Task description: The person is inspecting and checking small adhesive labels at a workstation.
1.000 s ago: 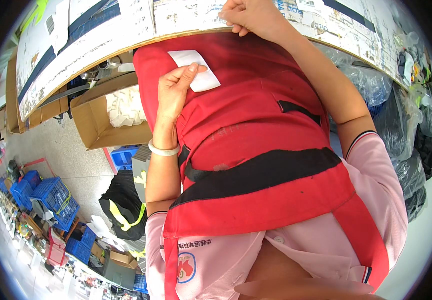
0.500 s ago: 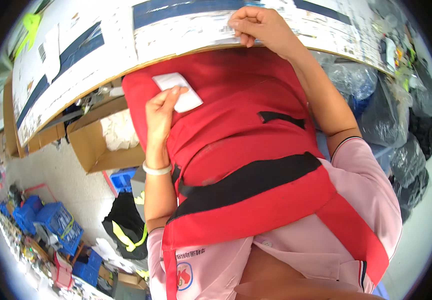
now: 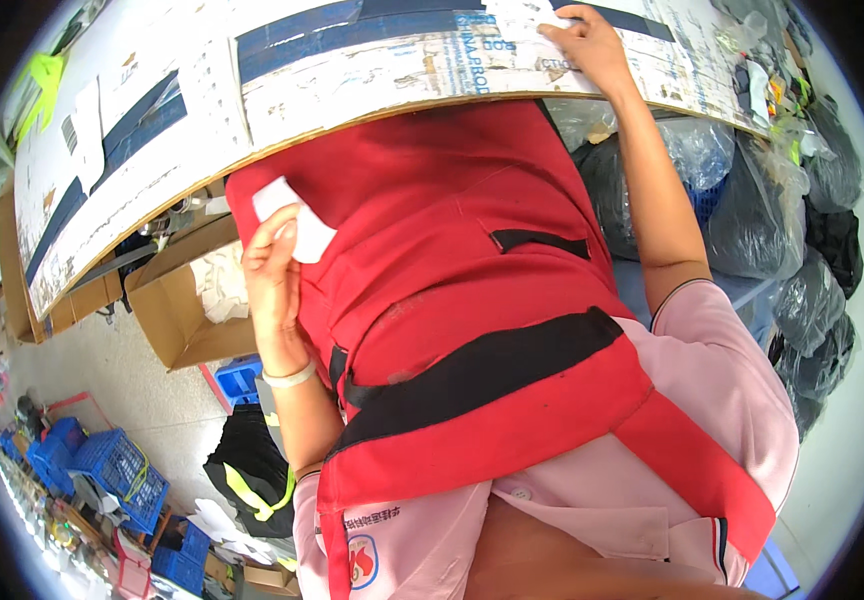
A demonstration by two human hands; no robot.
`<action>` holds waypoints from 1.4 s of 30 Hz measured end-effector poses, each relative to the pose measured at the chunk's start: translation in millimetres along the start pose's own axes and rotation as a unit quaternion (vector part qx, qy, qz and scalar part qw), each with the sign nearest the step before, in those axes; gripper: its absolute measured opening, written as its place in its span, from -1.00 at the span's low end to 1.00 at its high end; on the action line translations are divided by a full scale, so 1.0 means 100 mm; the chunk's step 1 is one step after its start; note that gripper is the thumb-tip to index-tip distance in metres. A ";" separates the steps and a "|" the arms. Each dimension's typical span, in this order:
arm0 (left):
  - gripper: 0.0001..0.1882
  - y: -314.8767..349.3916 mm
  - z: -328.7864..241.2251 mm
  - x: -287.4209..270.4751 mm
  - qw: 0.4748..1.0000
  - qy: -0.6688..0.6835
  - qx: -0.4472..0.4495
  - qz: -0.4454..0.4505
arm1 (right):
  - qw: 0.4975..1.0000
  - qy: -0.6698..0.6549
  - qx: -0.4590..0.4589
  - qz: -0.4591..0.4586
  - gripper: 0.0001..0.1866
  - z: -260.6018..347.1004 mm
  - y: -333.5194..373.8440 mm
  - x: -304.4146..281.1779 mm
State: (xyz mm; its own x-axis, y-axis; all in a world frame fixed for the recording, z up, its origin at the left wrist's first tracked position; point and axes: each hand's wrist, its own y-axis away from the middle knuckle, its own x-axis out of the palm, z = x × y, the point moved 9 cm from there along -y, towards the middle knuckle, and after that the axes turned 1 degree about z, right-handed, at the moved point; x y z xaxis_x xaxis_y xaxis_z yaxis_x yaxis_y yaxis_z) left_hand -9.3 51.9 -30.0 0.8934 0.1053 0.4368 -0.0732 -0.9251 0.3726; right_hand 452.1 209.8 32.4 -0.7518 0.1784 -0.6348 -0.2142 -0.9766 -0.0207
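My left hand (image 3: 277,270), a pale bracelet on its wrist, pinches a small white flat piece (image 3: 312,236) between thumb and fingers. It holds the piece over the lap of my red apron (image 3: 432,220), below the table edge. Whether the piece is paper or cloth I cannot tell. Farther off, my right hand (image 3: 597,50) is at the white tabletop (image 3: 372,75), which has dark blue strips and worn patches. Its thumb and forefinger are closed around a whitish bit, too small and pale against the surface to name.
An open cardboard box (image 3: 177,325) with cream-coloured pieces stands left, below the table. Blue crates (image 3: 122,465) and a black bundle with a yellow-green strip (image 3: 252,465) lie lower left. Filled plastic bags (image 3: 752,215) crowd the right side. A yellow-green item (image 3: 44,85) lies far left.
My left hand has moved left and a little nearer with the white piece, which is now tilted. My right hand has shifted rightward and farther over the tabletop.
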 end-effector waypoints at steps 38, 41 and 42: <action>-0.83 -0.44 -0.78 1.03 0.720 -0.630 0.285 -0.056 | 0.925 0.150 -0.343 0.071 -0.90 1.52 0.99 1.22; -0.83 -0.46 -0.77 1.09 0.706 -0.644 0.288 -0.059 | 0.911 0.146 -0.380 0.063 -0.91 1.64 1.05 1.22; -0.82 -0.46 -0.77 1.11 0.706 -0.647 0.281 -0.058 | 0.911 0.144 -0.381 0.063 -0.92 1.64 1.04 1.22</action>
State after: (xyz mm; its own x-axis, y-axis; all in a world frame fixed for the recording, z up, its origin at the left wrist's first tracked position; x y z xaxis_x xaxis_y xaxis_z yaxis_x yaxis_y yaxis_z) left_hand 59.4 134.2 64.6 0.5625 0.1071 -0.8198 -0.1031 -0.9747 -0.1981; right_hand 235.4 149.4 79.3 -0.5226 0.1279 -0.8430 0.4398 -0.8066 -0.3950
